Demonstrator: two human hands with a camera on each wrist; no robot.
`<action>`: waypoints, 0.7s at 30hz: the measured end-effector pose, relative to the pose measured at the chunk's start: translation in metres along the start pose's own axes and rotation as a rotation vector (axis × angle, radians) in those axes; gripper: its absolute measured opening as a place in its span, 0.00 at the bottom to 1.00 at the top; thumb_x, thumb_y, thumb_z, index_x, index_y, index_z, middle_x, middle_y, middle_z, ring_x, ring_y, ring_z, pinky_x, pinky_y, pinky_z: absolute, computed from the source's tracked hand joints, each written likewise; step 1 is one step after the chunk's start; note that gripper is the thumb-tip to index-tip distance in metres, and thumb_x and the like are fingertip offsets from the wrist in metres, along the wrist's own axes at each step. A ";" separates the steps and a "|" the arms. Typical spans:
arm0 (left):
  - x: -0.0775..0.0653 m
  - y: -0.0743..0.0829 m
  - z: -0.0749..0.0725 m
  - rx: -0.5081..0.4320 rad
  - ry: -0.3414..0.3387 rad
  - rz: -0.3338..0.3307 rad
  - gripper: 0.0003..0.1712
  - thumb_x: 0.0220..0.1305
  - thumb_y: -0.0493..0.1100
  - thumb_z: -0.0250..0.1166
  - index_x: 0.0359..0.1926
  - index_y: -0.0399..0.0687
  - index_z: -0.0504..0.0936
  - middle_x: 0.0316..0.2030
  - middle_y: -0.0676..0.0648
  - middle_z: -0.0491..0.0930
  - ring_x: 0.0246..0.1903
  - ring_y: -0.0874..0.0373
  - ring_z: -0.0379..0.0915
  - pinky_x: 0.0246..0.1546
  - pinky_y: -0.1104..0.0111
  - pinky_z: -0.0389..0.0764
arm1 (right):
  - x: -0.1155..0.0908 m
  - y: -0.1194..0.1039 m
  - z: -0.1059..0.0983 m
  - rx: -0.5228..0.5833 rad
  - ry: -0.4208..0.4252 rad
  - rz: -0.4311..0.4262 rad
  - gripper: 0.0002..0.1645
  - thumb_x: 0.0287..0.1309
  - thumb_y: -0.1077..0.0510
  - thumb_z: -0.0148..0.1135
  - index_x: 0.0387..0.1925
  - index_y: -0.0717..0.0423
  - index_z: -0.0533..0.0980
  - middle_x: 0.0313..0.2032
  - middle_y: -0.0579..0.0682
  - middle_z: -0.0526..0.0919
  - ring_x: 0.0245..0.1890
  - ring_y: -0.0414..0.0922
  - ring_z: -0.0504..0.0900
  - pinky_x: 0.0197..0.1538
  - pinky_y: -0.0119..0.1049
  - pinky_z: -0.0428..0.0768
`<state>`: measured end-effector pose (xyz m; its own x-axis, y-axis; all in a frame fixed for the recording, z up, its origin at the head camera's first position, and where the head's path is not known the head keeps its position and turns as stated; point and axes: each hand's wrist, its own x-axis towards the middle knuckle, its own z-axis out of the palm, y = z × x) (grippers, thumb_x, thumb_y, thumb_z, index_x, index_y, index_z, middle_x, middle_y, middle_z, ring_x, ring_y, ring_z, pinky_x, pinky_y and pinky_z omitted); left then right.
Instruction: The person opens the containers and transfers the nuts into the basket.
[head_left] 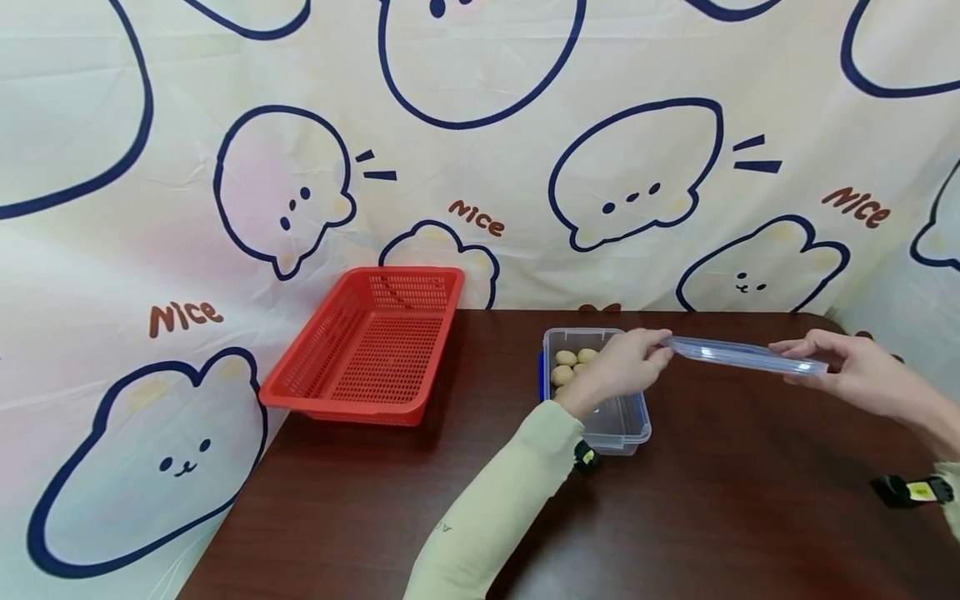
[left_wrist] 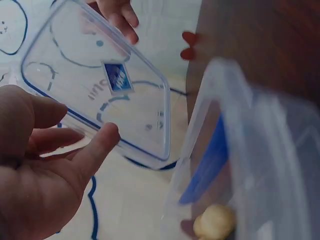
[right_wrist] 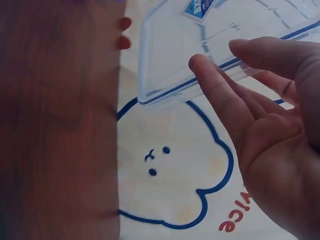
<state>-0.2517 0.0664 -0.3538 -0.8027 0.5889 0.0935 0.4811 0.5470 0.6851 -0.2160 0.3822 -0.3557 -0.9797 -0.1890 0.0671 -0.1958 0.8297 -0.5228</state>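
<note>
A clear plastic lid (head_left: 738, 357) with a blue seal and a small blue label (left_wrist: 118, 78) is raised above the table, nearly flat in the head view. My left hand (head_left: 628, 365) pinches one edge between thumb and fingers. The opposite edge is gripped by my right hand (head_left: 862, 371), its thumb and fingers on either face of the lid. Below and left of the lid, a clear plastic container (head_left: 618, 421) stands uncovered, partly hidden by my left hand and wrist. Several pale beige roundish pieces (head_left: 564, 375) lie in its far part. A blue clip (left_wrist: 207, 162) shows on the container's side.
A red perforated plastic basket (head_left: 408, 408) sits at the table's back left. The dark brown table (head_left: 720, 500) reaches back to a cloth backdrop (head_left: 480, 167) printed with cartoon outlines. Small wrist devices (head_left: 587, 457) are worn at both cuffs.
</note>
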 end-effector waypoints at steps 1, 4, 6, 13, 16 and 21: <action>0.000 0.001 0.002 -0.032 -0.019 -0.022 0.25 0.76 0.49 0.50 0.70 0.54 0.69 0.30 0.52 0.79 0.17 0.66 0.64 0.23 0.78 0.68 | 0.000 0.002 0.001 -0.008 0.000 0.004 0.09 0.61 0.60 0.63 0.44 0.53 0.80 0.57 0.69 0.76 0.37 0.38 0.79 0.32 0.30 0.78; -0.001 0.004 0.011 -0.145 -0.032 -0.095 0.25 0.74 0.49 0.49 0.69 0.57 0.69 0.22 0.54 0.79 0.13 0.67 0.59 0.15 0.74 0.61 | -0.002 0.010 0.004 0.002 0.000 0.029 0.10 0.61 0.59 0.64 0.45 0.55 0.80 0.59 0.71 0.74 0.38 0.35 0.78 0.32 0.29 0.78; -0.002 0.007 0.016 -0.177 -0.008 -0.114 0.25 0.72 0.49 0.49 0.68 0.58 0.71 0.20 0.54 0.79 0.12 0.68 0.56 0.15 0.73 0.59 | -0.004 0.016 0.007 0.009 0.001 0.035 0.12 0.62 0.57 0.64 0.47 0.57 0.79 0.62 0.72 0.71 0.37 0.29 0.77 0.32 0.28 0.78; -0.004 0.021 0.038 -0.049 -0.017 -0.128 0.29 0.69 0.49 0.53 0.71 0.58 0.67 0.14 0.56 0.64 0.09 0.64 0.48 0.15 0.74 0.58 | -0.014 0.038 0.012 -0.080 0.069 -0.040 0.15 0.68 0.58 0.56 0.51 0.59 0.82 0.64 0.53 0.74 0.35 0.15 0.64 0.25 0.30 0.69; -0.002 0.028 0.051 0.013 -0.046 -0.166 0.30 0.70 0.48 0.54 0.72 0.59 0.65 0.34 0.58 0.82 0.09 0.63 0.51 0.16 0.73 0.62 | -0.021 0.045 0.013 -0.081 0.037 0.004 0.18 0.71 0.59 0.51 0.55 0.61 0.79 0.64 0.54 0.74 0.31 0.26 0.70 0.23 0.33 0.67; 0.002 0.033 0.074 0.109 -0.108 -0.263 0.27 0.71 0.49 0.56 0.69 0.64 0.68 0.62 0.63 0.74 0.21 0.64 0.67 0.27 0.73 0.70 | -0.024 0.047 0.018 -0.109 -0.101 0.070 0.22 0.69 0.61 0.49 0.59 0.68 0.74 0.62 0.75 0.68 0.23 0.39 0.72 0.22 0.33 0.67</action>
<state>-0.2114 0.1300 -0.3848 -0.8656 0.4750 -0.1584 0.3009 0.7463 0.5937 -0.2009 0.4168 -0.3970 -0.9829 -0.1759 -0.0550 -0.1360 0.8936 -0.4279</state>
